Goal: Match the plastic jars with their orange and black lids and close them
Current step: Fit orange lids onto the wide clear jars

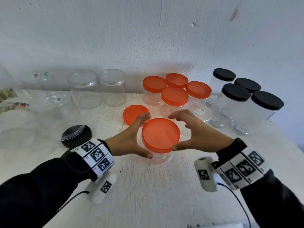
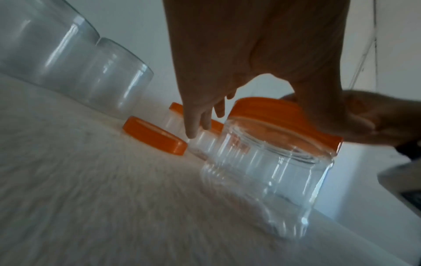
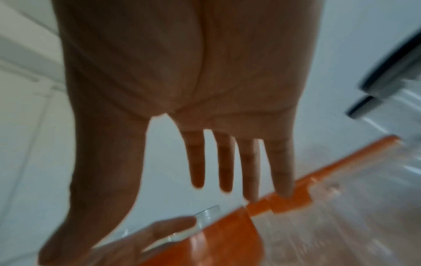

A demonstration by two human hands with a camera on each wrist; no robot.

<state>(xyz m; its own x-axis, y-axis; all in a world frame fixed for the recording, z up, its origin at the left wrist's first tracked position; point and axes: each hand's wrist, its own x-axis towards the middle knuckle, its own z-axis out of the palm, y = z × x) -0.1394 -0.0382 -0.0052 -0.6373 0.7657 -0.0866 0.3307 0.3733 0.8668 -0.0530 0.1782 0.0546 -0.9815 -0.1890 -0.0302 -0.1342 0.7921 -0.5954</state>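
A clear plastic jar [image 1: 162, 156] with an orange lid [image 1: 160, 134] on top stands in the middle of the white table [image 1: 148, 195]. My left hand [image 1: 131, 139] flanks its left side, fingers straight, thumb against the jar's front wall. My right hand [image 1: 192, 134] flanks the right side, fingers spread and straight, thumb touching the lid's rim. The left wrist view shows the jar [image 2: 268, 180], its lid [image 2: 273, 115] and my left fingers [image 2: 198, 117] straight and off the jar. In the right wrist view my right fingers [image 3: 225, 162] hang straight above the lid [image 3: 227, 243].
A loose orange lid [image 1: 134, 113] lies behind my left hand. Several orange-lidded jars [image 1: 174, 96] and black-lidded jars [image 1: 236, 92] stand at the back right. Open clear jars [image 1: 85, 89] stand back left. A black lid [image 1: 76, 134] lies left. A clear labelled jar [image 1: 199, 112] sits behind my right hand.
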